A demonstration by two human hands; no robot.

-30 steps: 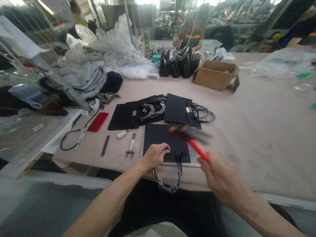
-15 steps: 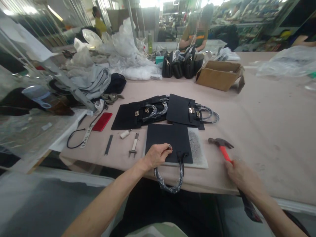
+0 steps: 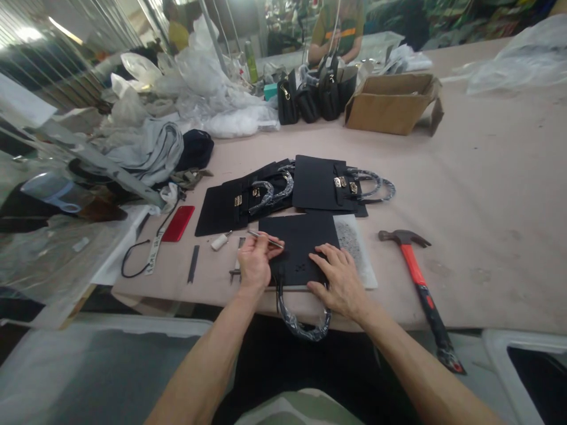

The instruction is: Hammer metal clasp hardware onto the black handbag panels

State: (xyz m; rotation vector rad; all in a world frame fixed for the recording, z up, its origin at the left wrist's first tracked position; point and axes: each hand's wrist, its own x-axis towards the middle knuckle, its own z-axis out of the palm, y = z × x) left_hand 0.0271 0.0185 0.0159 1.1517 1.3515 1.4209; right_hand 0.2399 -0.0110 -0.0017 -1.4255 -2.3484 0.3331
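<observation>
A black bag panel point(image 3: 299, 236) lies flat on a pale speckled board point(image 3: 361, 251), its plastic-wrapped handle point(image 3: 305, 332) hanging over the table's front edge. My left hand point(image 3: 256, 260) is closed on a thin metal rod point(image 3: 266, 239) above the panel's left side. My right hand point(image 3: 339, 277) rests on the panel's right part, fingers spread and holding nothing. Small dark marks or slots show on the panel between the hands. To the right lies a claw hammer point(image 3: 414, 268) with a red and black handle. A metal fork-like tool point(image 3: 234, 273) is partly hidden behind my left hand.
More black panels with gold locks and wrapped handles point(image 3: 241, 198) point(image 3: 319, 183) lie behind. A red phone point(image 3: 178, 223), a dark strip point(image 3: 193, 264) and a white-handled tool point(image 3: 220, 241) are at left. Farther back stand black bags point(image 3: 287, 97), a cardboard box point(image 3: 392, 106) and a person point(image 3: 336, 35).
My right hand has let go of the hammer and moved left onto the panel. My left hand has shifted left and now holds the metal rod instead of a small shiny piece.
</observation>
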